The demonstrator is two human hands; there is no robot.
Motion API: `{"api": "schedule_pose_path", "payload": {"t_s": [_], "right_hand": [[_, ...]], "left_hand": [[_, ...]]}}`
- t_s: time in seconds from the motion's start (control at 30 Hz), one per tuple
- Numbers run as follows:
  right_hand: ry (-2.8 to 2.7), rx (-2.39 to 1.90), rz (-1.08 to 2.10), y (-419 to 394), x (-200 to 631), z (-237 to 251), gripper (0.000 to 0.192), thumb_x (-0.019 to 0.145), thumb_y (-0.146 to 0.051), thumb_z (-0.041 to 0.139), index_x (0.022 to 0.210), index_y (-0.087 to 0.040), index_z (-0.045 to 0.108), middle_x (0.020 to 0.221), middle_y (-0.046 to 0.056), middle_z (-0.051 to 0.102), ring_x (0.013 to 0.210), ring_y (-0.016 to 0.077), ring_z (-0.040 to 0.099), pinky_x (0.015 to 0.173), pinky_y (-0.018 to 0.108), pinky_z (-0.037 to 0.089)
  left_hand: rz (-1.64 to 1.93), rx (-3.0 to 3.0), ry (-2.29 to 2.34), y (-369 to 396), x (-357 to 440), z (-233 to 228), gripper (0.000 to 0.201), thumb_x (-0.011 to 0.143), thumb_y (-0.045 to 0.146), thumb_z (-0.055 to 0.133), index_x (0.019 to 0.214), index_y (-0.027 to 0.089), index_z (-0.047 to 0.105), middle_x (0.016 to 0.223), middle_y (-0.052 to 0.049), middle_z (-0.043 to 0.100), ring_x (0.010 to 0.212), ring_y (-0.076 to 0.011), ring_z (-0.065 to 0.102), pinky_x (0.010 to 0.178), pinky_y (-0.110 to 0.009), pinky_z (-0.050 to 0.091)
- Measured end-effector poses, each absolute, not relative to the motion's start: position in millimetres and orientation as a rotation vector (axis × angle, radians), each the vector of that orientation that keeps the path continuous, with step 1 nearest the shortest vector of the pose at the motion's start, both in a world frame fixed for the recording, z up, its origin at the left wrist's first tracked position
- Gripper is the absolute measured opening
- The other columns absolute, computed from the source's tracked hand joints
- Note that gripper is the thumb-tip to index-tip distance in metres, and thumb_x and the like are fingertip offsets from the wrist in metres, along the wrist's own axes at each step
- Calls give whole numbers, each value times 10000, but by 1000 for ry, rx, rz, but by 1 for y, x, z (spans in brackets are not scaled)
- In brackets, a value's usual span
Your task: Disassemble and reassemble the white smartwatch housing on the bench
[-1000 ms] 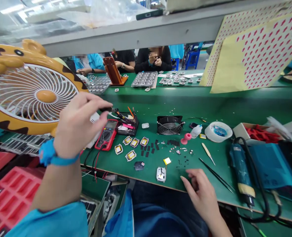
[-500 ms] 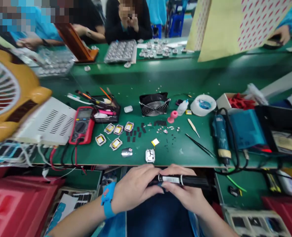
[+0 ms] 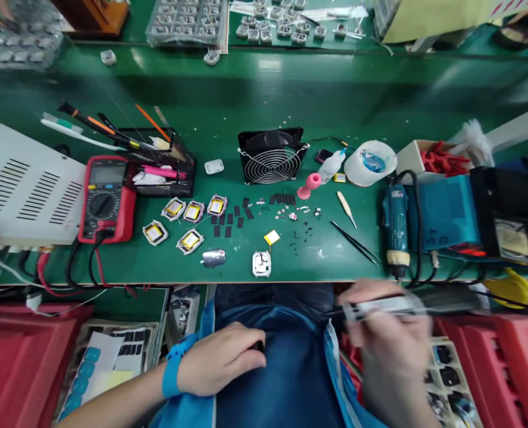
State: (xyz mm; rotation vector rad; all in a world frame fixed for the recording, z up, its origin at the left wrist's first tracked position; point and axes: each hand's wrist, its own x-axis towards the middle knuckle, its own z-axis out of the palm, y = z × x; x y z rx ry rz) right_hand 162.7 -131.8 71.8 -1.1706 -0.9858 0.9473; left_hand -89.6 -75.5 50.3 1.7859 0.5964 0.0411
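My left hand (image 3: 222, 359) is over my lap, thumb and fingers closed on a small black piece (image 3: 258, 345), mostly hidden by the fingers. To the right, below the table edge, my right hand (image 3: 393, 339) is smeared by motion. It is wrapped round a black pen-shaped tool (image 3: 386, 305) with a white label, a thin dark end pointing left. On the table ahead lie a white square watch-like case (image 3: 261, 263), a small yellow battery (image 3: 272, 238) and a silver oval part (image 3: 213, 257).
Several open cases with yellow parts (image 3: 189, 241) lie left of centre, near a red multimeter (image 3: 107, 199). A black fan (image 3: 273, 157) stands at the back. Tweezers (image 3: 355, 242), a wooden-handled tool (image 3: 346, 208), a white tub (image 3: 371, 163) and a blue electric screwdriver (image 3: 396, 232) are at right.
My hands, together on the black tool before, have parted. The right carried it to the right; the left moved down left with a small black piece. The view has tilted downward.
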Motion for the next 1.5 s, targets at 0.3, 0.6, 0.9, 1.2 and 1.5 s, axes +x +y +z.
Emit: {"api": "schedule_pose_path", "payload": {"t_s": [0.3,0.6,0.9,1.2,1.5], "right_hand": [[-1095,-1262,948,-119,162,20,106,929,-218,710,1030,-225,742,704,-6,728,597,154,672,601,291,564],[-1684,-1140,635,-108,135,13,336,959,-110,608,1273,-226,632,1193,118,770,1179,256,723,983,468,626],[-1621,-1152,621,-111,134,-2,398,1022,-310,567,1404,-203,593,1172,147,751,1104,260,738,904,432,648],[-1317,-1272,911,-102,150,19,252,925,-162,692,1168,-230,709,928,50,757,797,182,735,713,321,624],[-1400,-1348,751,-83,140,21,247,838,-79,741,1016,-224,652,813,24,741,671,160,722,620,280,625]], "left_hand": [[586,2099,1113,-39,-75,29,241,1062,224,410,1136,188,636,960,-63,622,888,-210,625,814,-336,506],[369,2388,1090,-23,-61,17,420,881,208,764,1271,152,620,1087,-99,566,975,-263,588,842,-393,524],[423,2355,1035,-21,-56,14,295,972,284,648,1245,188,588,1030,-54,715,942,-235,684,754,-353,435],[305,2236,1114,-17,-51,23,336,889,262,792,1174,218,620,929,17,737,787,-188,684,721,-332,415],[251,2135,1197,-17,-48,31,264,927,278,752,1162,253,633,897,13,731,804,-199,682,749,-338,484]]}}
